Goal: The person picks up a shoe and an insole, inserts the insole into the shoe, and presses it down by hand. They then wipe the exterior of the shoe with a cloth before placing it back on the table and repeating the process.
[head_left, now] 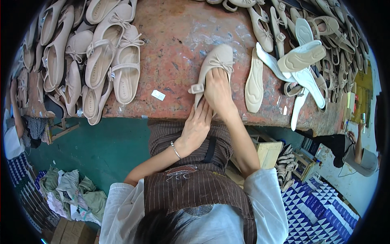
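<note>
A beige ballet flat (218,56) with a bow lies near the table's front edge, toe pointing away from me. Its strap (197,88) folds out on the left side. My right hand (219,91) reaches into the shoe's opening with the fingers close together; the fingertips are hidden inside. At the heel, my left hand (198,127) holds the shoe, its fingers pressed together along the back. Right of the shoe lies a beige insole (254,83). Farther right, another beige insole (302,56) rests across several white insoles (312,87).
Many beige flats (99,61) crowd the table's left side, and more shoes (339,61) fill the far right. A small white label (158,95) lies on the worn reddish table (170,53). Cloth bundles (73,191) and blue-white boxes (317,207) are below. Other people work at both sides.
</note>
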### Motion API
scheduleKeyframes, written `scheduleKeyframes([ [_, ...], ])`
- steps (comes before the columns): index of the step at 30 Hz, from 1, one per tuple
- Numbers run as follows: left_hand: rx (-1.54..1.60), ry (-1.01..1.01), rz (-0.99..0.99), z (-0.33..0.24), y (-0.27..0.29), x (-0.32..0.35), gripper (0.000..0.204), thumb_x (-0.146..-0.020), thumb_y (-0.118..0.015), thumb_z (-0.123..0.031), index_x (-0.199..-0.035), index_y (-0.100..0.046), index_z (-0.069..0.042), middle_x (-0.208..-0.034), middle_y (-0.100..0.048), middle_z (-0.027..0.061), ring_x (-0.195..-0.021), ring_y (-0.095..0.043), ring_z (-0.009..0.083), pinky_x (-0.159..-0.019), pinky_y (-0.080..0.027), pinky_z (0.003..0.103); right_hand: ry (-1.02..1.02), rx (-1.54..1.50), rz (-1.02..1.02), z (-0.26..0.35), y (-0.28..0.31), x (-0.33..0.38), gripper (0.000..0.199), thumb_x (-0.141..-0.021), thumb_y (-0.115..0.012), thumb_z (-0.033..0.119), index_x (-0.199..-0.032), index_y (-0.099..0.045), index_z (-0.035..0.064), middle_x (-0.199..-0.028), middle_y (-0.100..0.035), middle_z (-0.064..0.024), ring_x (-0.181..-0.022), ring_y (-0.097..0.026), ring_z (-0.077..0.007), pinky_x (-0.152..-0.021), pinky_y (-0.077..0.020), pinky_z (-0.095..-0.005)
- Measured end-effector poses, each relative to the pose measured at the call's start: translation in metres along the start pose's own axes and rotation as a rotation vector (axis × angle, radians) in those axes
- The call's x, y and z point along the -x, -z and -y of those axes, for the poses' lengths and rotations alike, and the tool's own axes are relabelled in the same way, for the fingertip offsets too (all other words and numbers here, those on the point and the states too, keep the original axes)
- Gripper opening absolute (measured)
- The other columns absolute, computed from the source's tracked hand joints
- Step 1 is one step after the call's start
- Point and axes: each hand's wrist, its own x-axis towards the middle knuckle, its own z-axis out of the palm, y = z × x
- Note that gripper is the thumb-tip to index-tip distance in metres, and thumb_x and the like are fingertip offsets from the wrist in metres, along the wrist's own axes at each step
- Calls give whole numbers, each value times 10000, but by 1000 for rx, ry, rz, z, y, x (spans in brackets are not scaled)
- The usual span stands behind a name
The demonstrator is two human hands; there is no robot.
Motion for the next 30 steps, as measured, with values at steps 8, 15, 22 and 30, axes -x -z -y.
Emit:
scheduleKeyframes([
  [8,93,41,38,2,-1,-1,450,-864,-500,-86,-1265,-525,118,-1359,-507,277,-1373,-403,387,-1123,-356,495,-89,153,-195,-3,-32,0,317,-809,-541,78,-1083,-590,-73,-1087,-578,-241,-1036,-581,-337,-916,-468,-424],
  [15,85,14,79,1,6,-3,571,-859,-492,-43,-1389,-399,150,-1448,-406,315,-1407,-358,391,-1139,-344,460,-3,-18,-191,-27,-46,-20,143,-763,-554,23,-774,-674,-53,-832,-673,-253,-776,-678,-382,-701,-556,-421],
  [22,78,140,24,-10,15,-33,616,-810,-717,-230,-1294,-496,80,-1366,-457,287,-1311,-408,422,-1086,-319,551,204,-102,-247,-32,-24,-12,169,-745,-588,54,-853,-660,-55,-805,-648,-196,-788,-639,-365,-744,-514,-445],
  [30,100,50,-574,100,165,-88,143,-661,-647,17,-713,-530,-47,-917,-605,156,-870,-584,357,-826,-459,460,-763,-155,-1037,-196,108,5,512,-911,-673,267,-1287,-548,-57,-1165,-612,-245,-1101,-582,-373,-977,-437,-437],
])
